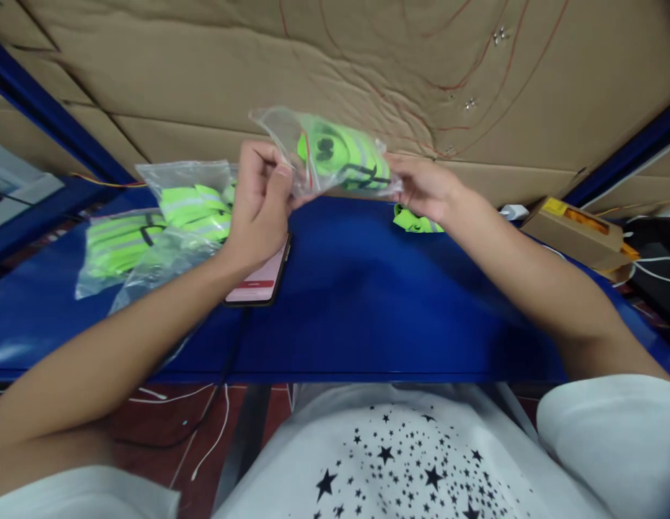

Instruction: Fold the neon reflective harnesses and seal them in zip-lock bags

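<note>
Though partly under left hand (259, 209), phone (257, 285) text illegible.

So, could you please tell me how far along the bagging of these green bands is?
Done: at least two bagged bands lie piled at the left of the blue table. In hand: the left hand and right hand hold a clear bag with a band inside. Left: one loose band lies on the table, unbagged.

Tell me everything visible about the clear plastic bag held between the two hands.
The clear plastic bag looks thin and crinkled, holding a folded neon-green item with pale bands and black trim. It is held tilted above the blue table; the left hand pinches its left edge, the right hand its right end.
</note>
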Tool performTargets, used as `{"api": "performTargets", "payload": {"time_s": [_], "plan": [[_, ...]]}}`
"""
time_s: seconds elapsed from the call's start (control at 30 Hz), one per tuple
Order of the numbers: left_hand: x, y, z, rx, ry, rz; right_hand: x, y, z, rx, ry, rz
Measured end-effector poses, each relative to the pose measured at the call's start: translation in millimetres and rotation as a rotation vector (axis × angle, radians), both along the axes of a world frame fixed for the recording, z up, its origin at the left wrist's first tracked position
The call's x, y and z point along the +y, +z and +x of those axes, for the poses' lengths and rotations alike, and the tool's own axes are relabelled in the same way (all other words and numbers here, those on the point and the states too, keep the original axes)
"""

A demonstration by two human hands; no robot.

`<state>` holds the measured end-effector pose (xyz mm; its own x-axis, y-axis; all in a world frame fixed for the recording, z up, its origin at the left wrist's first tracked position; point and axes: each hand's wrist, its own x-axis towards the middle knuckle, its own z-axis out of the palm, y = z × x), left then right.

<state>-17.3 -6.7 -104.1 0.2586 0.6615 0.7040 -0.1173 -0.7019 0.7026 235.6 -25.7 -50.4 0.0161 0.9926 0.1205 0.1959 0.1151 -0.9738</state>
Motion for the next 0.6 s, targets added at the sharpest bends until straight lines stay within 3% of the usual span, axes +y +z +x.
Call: {"api": "performTargets", "payload": {"time_s": [0.13, 0.23, 0.43, 0.5, 0.6], "plan": [[18, -0.1, -20, 0.306, 0.101, 0.044, 6, 37.3, 13, -0.4, -0.219, 0.508], [20, 12.3, -39, 0.553, 0.357, 0.072, 13, 39.4, 19, -0.723, -0.255, 0.736], [21, 39.7, -77, 1.07, 0.845, 0.078, 42, 29.3, 32, -0.923, -0.408, 0.895], [23, 40.6, -84, 1.141, 0.964, 0.042, 48, 38.5, 39, -0.961, -0.421, 0.892], [29, 35.1, -90, 1.206, 1.04, 0.018, 49, 62.5, 48, -0.959, -0.56, 0.946]]}}
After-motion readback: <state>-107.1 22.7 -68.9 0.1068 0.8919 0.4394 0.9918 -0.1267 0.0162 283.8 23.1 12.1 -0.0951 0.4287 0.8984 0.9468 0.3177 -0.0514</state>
